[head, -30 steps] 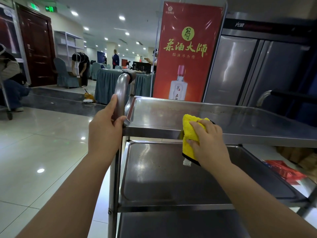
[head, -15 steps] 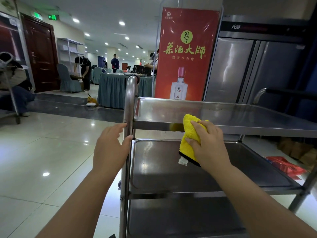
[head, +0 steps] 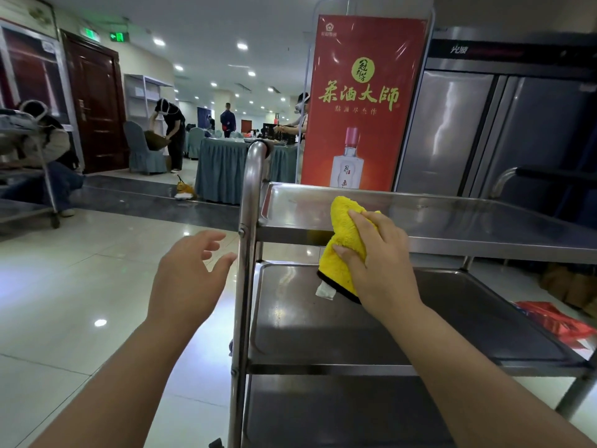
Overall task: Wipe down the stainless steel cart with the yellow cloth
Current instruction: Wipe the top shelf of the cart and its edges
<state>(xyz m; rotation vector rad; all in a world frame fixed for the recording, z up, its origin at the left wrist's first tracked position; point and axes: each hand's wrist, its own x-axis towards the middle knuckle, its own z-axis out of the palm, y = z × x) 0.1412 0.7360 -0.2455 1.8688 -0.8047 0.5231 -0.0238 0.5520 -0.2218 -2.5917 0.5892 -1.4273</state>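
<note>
1. Centrally, in the head view, a yellow cloth (head: pixel 344 240) was grasped by the right hand (head: pixel 379 265) and pressed against the front edge of the stainless steel cart (head: pixel 452 244)'s top shelf.
2. Beside the cart's upright post (head: pixel 246 253), the left hand (head: pixel 185 279) was held apart from it, fingers loosely spread, grasping nothing.

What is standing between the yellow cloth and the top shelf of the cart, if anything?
Nothing visible. The right hand presses the yellow cloth directly against the front edge of the top shelf, whose surface shows nothing lying on it. The left hand hovers open beside the cart's post, clear of the cloth.
</note>
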